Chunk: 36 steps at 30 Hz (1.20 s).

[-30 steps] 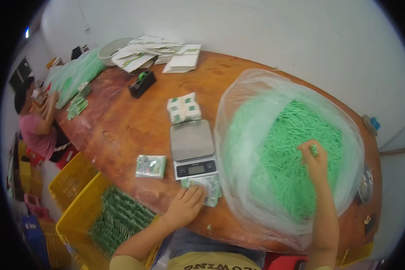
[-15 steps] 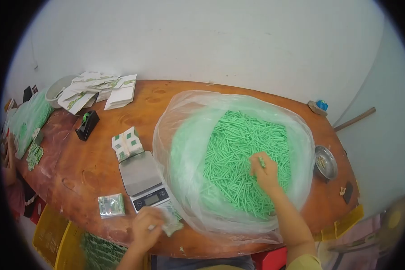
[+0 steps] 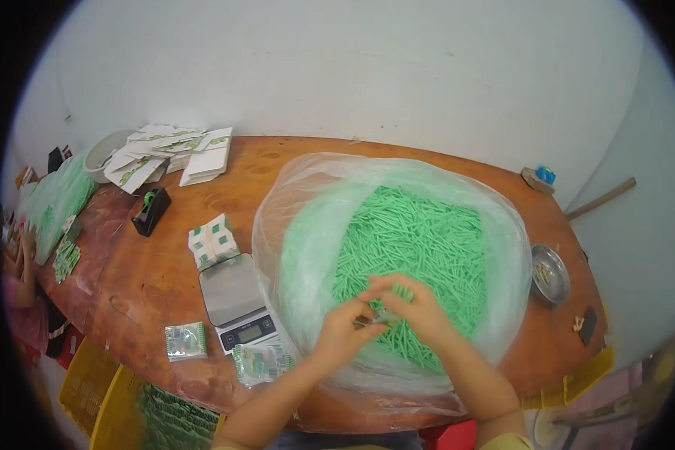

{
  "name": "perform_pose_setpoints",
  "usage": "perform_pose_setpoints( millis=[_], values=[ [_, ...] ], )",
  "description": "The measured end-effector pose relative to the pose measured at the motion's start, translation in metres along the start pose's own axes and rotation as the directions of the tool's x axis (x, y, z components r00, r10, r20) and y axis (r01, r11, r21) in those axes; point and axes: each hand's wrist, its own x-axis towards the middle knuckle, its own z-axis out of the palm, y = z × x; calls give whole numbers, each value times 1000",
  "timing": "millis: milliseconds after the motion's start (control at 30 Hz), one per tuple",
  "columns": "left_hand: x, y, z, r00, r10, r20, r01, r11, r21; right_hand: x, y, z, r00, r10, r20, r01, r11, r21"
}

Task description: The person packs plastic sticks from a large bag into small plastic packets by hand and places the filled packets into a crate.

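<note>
A large clear plastic bag point(image 3: 292, 176) lies open on the table, full of thin green sticks point(image 3: 420, 232). Over its near part my two hands meet. My left hand point(image 3: 345, 330) pinches what looks like a small clear plastic bag point(image 3: 382, 318), partly covered by the fingers. From above, my right hand point(image 3: 412, 306) brings its closed fingers to that bag; the green sticks in them are mostly hidden. Left of the hands, a pile of clear printed packets point(image 3: 261, 363) rests against the front of a digital scale point(image 3: 236, 289).
Another packet stack point(image 3: 185, 341) lies left of the scale, and a banded bundle of packets point(image 3: 212, 240) behind it. A tape dispenser point(image 3: 151, 210), white cards point(image 3: 206, 157) and a metal bowl point(image 3: 550, 274) stand farther out. Yellow crates point(image 3: 116, 405) are below. Another person's arm point(image 3: 24, 270) shows at left.
My left hand has moved up and right from the packets to the large bag. My right hand has come down and left from the sticks to meet it.
</note>
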Motion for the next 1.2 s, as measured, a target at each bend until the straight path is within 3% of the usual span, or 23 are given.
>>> perform_pose_setpoints(
  millis=[100, 200, 233, 300, 400, 500, 600, 733, 900, 1000, 1067, 1100, 1167, 1200],
  values=[
    [-6, 6, 2, 1000, -16, 9, 16, 999, -30, -9, -2, -6, 996, 41, -82, -19, 967, 252],
    [-18, 10, -3, 1000, -26, -2, 26, 996, -90, 14, -1, -32, 980, 115, -163, -107, 993, 56],
    [-25, 10, -7, 999, -43, -11, 41, 992, -122, 28, 5, -32, 995, -2, -102, -20, 977, -212],
    [-35, 10, -14, 996, -80, -42, 71, 981, -182, 60, 32, -22, 981, -172, 90, 188, 721, -667],
    [-39, 13, -25, 989, -124, -85, 103, 971, -217, 94, 72, 6, 942, -319, 103, 274, 558, -783],
    [-44, 13, -38, 984, -153, -96, 139, 981, -132, 95, 69, 3, 929, -346, 130, 303, 512, -804],
    [-39, 10, -42, 982, -156, -105, 150, 987, -61, 81, 48, -19, 903, -364, 227, 331, 255, -908],
    [-27, 11, -37, 984, -154, -92, 155, 988, 2, 47, -20, -47, 887, -399, 234, 329, 187, -926],
    [-24, 19, -35, 982, -153, -107, 162, 984, 73, 9, -82, -25, 816, -384, 431, 469, 5, -883],
    [-26, 21, -31, 988, -99, -122, 114, 987, 117, 6, -65, 1, 796, -291, 531, 558, 14, -829],
    [-30, 21, -30, 987, -26, -159, 52, 985, 164, 5, -60, 5, 754, -364, 547, 637, 200, -744],
    [-30, 27, -31, 995, -14, -95, 32, 982, 188, 7, -58, 11, 726, -405, 556, 679, 293, -674],
    [-38, 43, -38, 998, -38, -45, 49, 963, 266, 1, -74, 10, 753, -442, 488, 657, 461, -597],
    [-41, 21, -36, 983, 167, -72, -148, 966, 210, -2, -75, 7, 776, -404, 484, 631, 524, -572]
  ],
)
